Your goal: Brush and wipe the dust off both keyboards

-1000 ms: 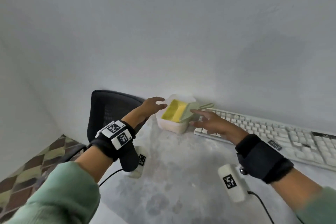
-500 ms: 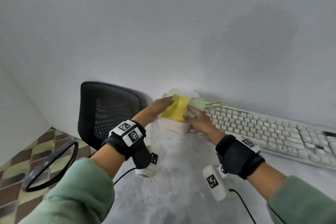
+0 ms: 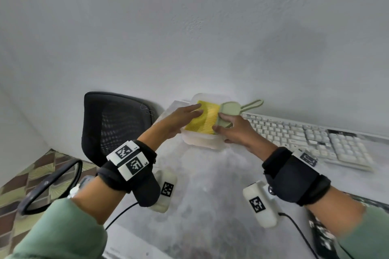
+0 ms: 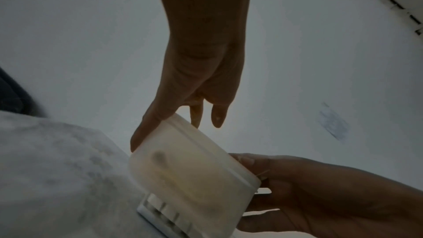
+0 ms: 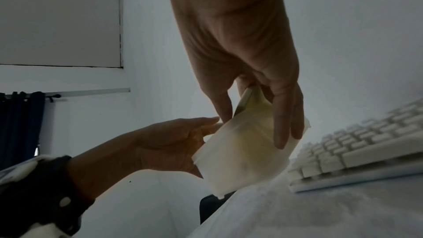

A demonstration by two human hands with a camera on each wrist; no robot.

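Left hand (image 3: pixel 179 121) holds tub (image 3: pixel 200 143), right hand (image 3: pixel 235 130) pinches brush (image 3: pixel 230 109).

Plain white wall (image 3: pixel 189 27), black mesh chair (image 3: pixel 117 124), patterned tile floor (image 3: pixel 25 176), mottled grey desk (image 3: pixel 210 206), dark curtain (image 5: pixel 20 129).

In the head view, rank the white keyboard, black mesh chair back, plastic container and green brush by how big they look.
White keyboard and black mesh chair back: too alike to rank.
Then the plastic container, partly covered.
Smallest: the green brush.
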